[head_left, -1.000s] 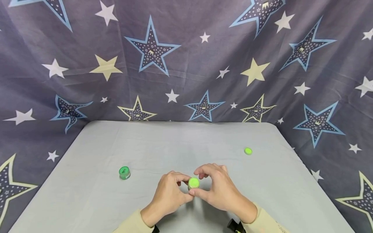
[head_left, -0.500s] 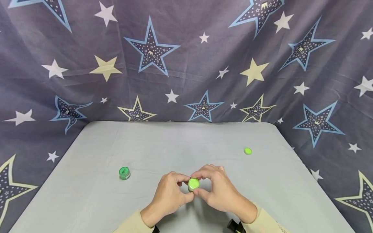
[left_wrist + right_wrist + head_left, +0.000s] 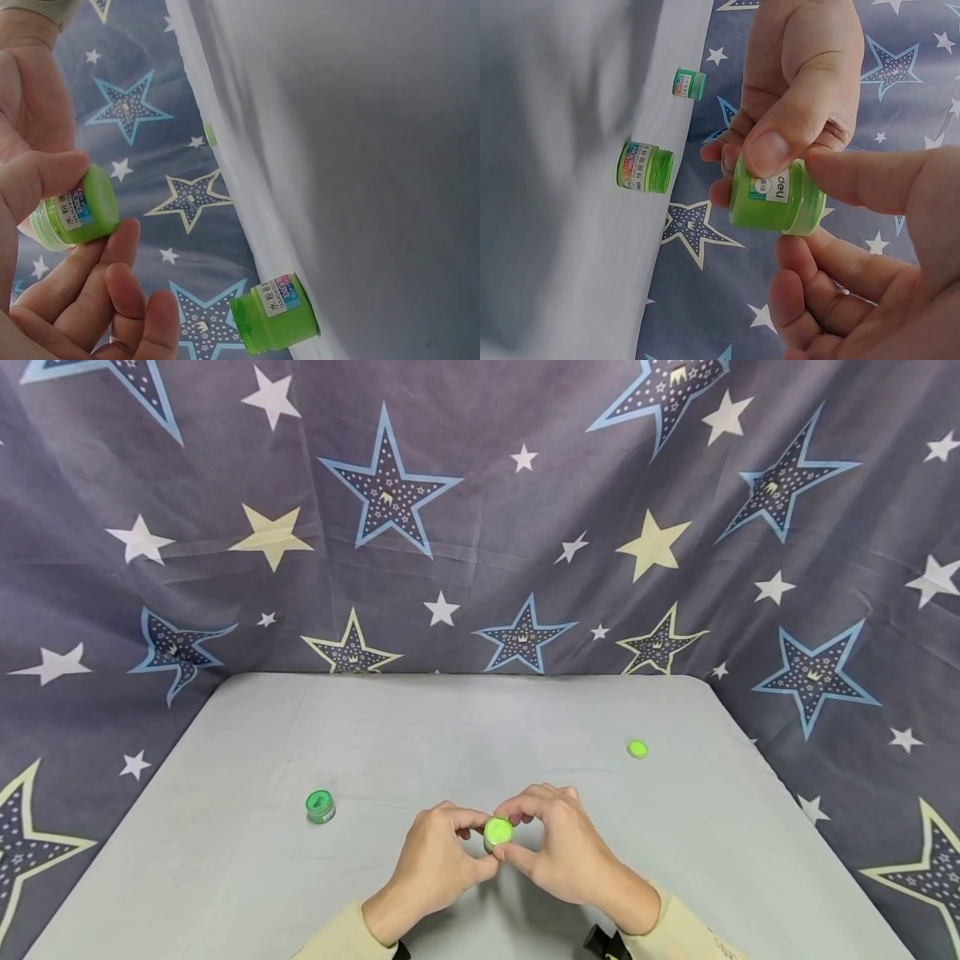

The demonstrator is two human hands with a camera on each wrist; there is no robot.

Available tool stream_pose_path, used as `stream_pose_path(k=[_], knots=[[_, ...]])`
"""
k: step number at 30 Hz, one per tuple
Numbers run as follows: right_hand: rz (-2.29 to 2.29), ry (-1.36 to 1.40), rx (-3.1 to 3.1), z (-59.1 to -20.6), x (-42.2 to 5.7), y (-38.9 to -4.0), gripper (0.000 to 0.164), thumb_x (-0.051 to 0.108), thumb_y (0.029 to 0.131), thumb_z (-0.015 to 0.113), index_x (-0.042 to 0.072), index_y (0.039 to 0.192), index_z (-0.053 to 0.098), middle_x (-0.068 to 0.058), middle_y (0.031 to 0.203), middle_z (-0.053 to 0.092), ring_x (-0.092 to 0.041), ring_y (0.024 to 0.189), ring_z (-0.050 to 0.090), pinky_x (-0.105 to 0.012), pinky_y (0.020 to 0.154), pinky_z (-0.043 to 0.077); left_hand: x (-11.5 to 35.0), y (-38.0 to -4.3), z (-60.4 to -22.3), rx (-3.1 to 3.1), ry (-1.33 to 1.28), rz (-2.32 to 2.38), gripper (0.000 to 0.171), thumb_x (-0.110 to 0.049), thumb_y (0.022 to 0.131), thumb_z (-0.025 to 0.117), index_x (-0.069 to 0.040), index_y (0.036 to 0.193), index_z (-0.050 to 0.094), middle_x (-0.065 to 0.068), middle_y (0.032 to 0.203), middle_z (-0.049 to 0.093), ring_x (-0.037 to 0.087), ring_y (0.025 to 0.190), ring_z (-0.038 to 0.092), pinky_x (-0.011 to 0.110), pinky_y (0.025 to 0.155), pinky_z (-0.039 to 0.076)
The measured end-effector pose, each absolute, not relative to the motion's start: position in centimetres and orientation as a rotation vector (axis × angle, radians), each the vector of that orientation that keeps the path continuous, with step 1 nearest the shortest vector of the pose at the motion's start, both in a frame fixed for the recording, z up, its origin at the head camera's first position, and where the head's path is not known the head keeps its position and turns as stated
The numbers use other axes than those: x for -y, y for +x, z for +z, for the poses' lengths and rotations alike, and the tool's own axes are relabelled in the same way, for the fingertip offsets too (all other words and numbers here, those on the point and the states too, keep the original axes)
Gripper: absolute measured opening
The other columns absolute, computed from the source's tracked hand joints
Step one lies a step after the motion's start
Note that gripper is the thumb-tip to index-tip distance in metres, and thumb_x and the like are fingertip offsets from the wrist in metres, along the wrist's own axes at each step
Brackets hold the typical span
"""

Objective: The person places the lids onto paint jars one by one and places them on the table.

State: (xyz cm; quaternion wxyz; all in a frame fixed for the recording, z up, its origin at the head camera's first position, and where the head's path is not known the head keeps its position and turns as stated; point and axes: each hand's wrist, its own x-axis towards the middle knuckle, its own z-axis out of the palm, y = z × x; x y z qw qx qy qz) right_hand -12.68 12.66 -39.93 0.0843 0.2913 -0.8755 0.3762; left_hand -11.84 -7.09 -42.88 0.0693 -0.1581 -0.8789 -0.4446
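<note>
My left hand (image 3: 435, 860) pinches the body of a small light green paint jar (image 3: 761, 199) between thumb and fingers. The jar is upright and clear of the table, its pale translucent lid (image 3: 806, 206) on top. From the other side, my right hand (image 3: 566, 847) pinches it at the lid, thumb and index finger at the rim. Seen from above, the jar's top (image 3: 498, 832) is bright yellow-green. A second light green jar (image 3: 641, 166), its threaded neck showing, stands on the table close by; the hands hide it in the head view.
A darker green paint jar (image 3: 320, 807) stands on the left of the pale cloth-covered table (image 3: 420, 727). Toward the back right lies a flat light green lid (image 3: 637, 749). A star-patterned curtain (image 3: 480, 527) rises behind the table and along its sides.
My right index finger, lifted off the jar a second ago, has come down onto its rim, and the right thumb shifted slightly. The left hand and table objects have stayed put.
</note>
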Motion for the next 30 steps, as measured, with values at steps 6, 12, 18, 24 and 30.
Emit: stream_pose_path(k=[6, 12, 18, 24, 30], knots=[[1.114, 0.81, 2.631, -39.93, -12.47, -12.55, 0.03, 0.021, 0.073, 0.094, 0.025, 0.096, 0.075, 0.019, 0.087, 0.064, -0.001, 0.085, 0.054, -0.033, 0.084, 0.032, 7.14, -11.82, -42.98, 2.655, -0.461, -1.339, 0.025, -0.017, 0.07, 0.09, -0.025, 0.092, 0.082, -0.019, 0.084, 0.069, 0.013, 0.084, 0.062, 0.025, 0.068, 0.049], [1.105, 0.789, 2.616, -40.02, -12.41, -12.61, 0.033, 0.024, 0.072, 0.095, 0.025, 0.093, 0.071, 0.018, 0.085, 0.062, -0.001, 0.083, 0.054, -0.033, 0.083, 0.032, 7.15, -11.85, -43.05, 2.646, -0.464, -1.344, 0.026, -0.014, 0.07, 0.089, -0.021, 0.094, 0.082, -0.018, 0.085, 0.07, 0.013, 0.084, 0.062, 0.025, 0.069, 0.05], [1.065, 0.79, 2.588, -40.24, -12.32, -12.63, 0.035, 0.028, 0.072, 0.095, 0.024, 0.09, 0.065, 0.014, 0.082, 0.061, -0.003, 0.082, 0.053, -0.032, 0.082, 0.031, 7.11, -11.85, -43.04, 2.635, -0.46, -1.366, 0.027, -0.014, 0.069, 0.088, -0.019, 0.095, 0.083, -0.02, 0.085, 0.071, 0.017, 0.085, 0.064, 0.025, 0.07, 0.05], [1.03, 0.766, 2.561, -40.6, -12.16, -12.57, 0.04, 0.032, 0.072, 0.095, 0.022, 0.084, 0.058, 0.018, 0.079, 0.052, -0.002, 0.079, 0.05, -0.033, 0.081, 0.031, 7.03, -11.76, -42.95, 2.622, -0.46, -1.385, 0.029, -0.011, 0.068, 0.088, -0.019, 0.095, 0.082, -0.02, 0.086, 0.071, 0.019, 0.085, 0.064, 0.025, 0.071, 0.05], [0.99, 0.718, 2.575, -40.91, -11.97, -12.57, 0.046, 0.04, 0.073, 0.093, 0.018, 0.079, 0.053, 0.011, 0.074, 0.051, -0.002, 0.073, 0.046, -0.033, 0.078, 0.029, 6.96, -11.7, -42.94, 2.607, -0.48, -1.384, 0.028, -0.008, 0.069, 0.088, -0.018, 0.094, 0.082, -0.018, 0.086, 0.072, 0.019, 0.084, 0.063, 0.024, 0.07, 0.049]])
